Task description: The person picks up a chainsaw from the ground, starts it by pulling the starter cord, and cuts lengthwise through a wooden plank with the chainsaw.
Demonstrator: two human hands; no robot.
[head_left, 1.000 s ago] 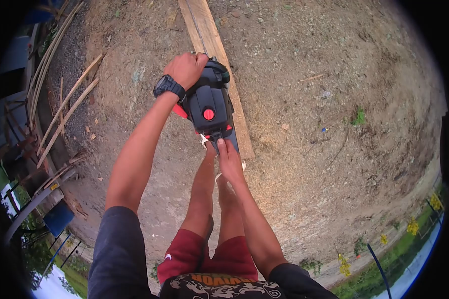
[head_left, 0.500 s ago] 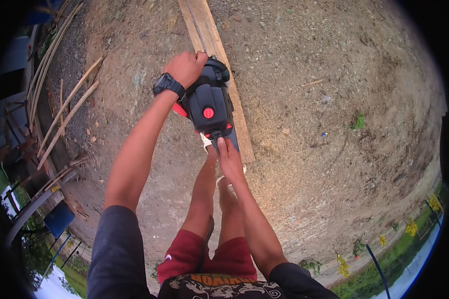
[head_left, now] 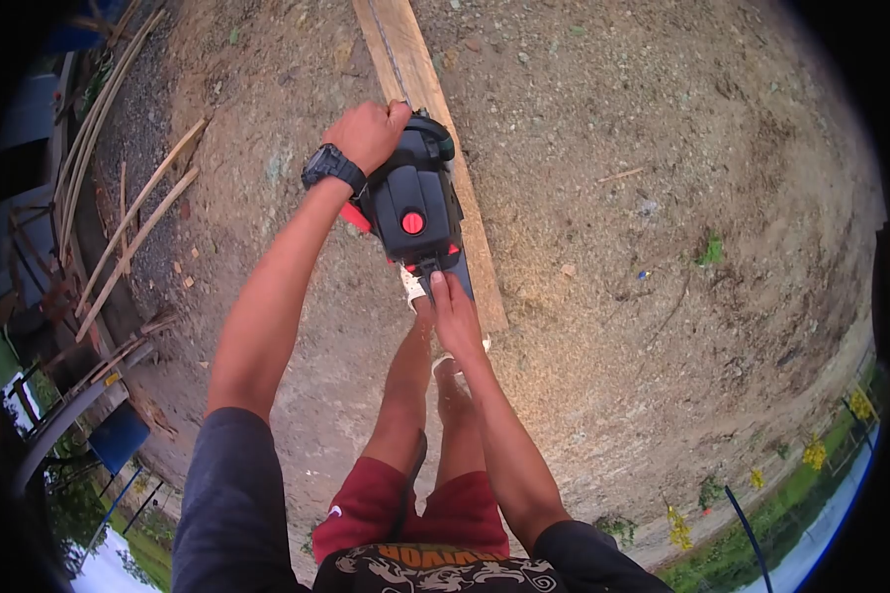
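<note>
Matt plastic chainsaw (head_left: 412, 193), wooden plank (head_left: 417, 64)

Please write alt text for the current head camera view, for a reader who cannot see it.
A black-and-red chainsaw is held over a long wooden plank: the left hand grips its front, the right hand its rear. Gritty dirt ground lies around.

Shirt (head_left: 445, 575): orange "VIVOR" (head_left: 427, 556); red shorts (head_left: 465, 512): white swoosh (head_left: 335, 511).

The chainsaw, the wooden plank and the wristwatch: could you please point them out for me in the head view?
Chainsaw (head_left: 408, 193), head view: on its black top cover.
Wooden plank (head_left: 414, 59), head view: bare wood near the picture's top.
Wristwatch (head_left: 321, 166), head view: on its dark case.
</note>
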